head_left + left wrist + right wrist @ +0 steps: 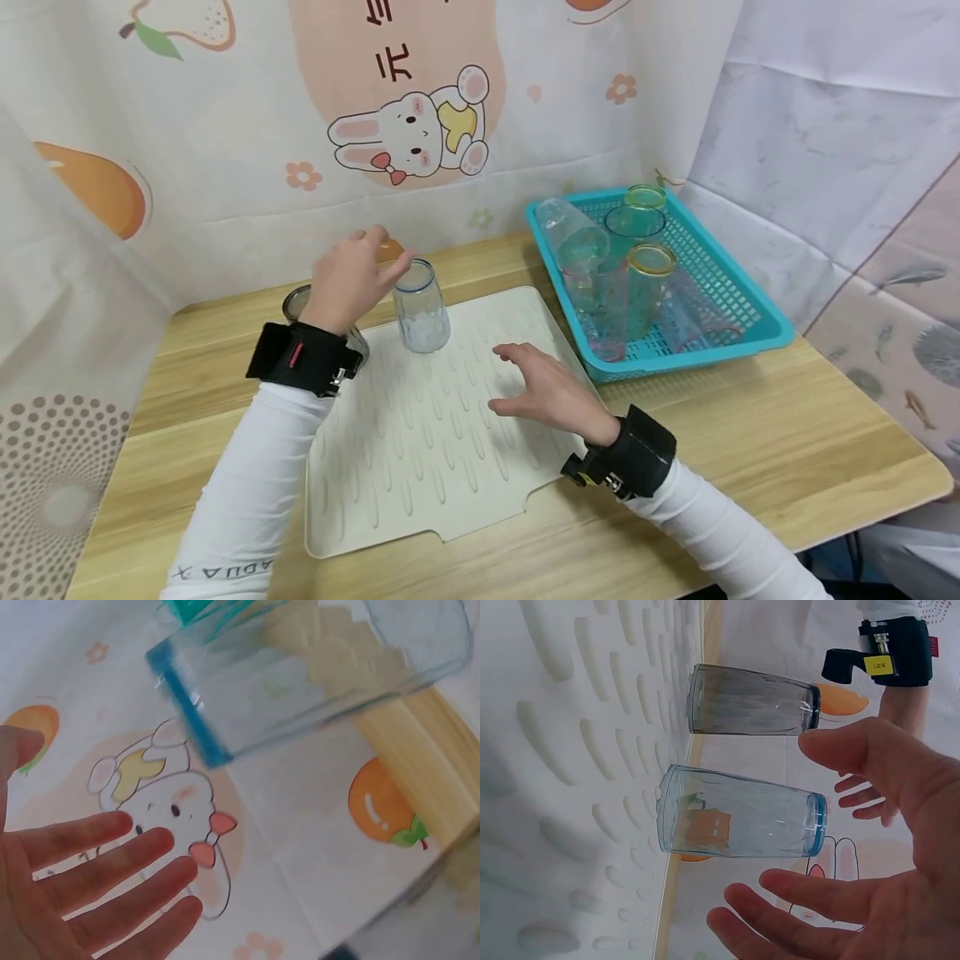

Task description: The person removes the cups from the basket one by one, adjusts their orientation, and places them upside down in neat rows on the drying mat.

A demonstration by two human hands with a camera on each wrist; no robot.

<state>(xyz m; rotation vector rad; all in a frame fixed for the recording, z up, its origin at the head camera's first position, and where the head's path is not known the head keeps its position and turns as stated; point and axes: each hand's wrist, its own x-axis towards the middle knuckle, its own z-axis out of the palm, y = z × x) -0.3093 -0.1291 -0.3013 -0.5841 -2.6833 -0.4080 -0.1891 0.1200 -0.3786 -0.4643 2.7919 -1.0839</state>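
A clear glass with a blue rim stands on the cream drying mat. My left hand is raised just beside its rim, fingers loose and holding nothing; in the left wrist view its fingers spread apart from the glass. Partly hidden behind that hand and wrist is a dark grey glass, which the right wrist view shows upright beside the blue-rimmed one. Over the mat's right part hovers my right hand, thumb and fingers parted around air, touching neither glass.
At the right stands a turquoise plastic basket holding several glasses, some upright and some lying, with yellow, pink and dark rims. The wooden table meets a printed curtain at the back.
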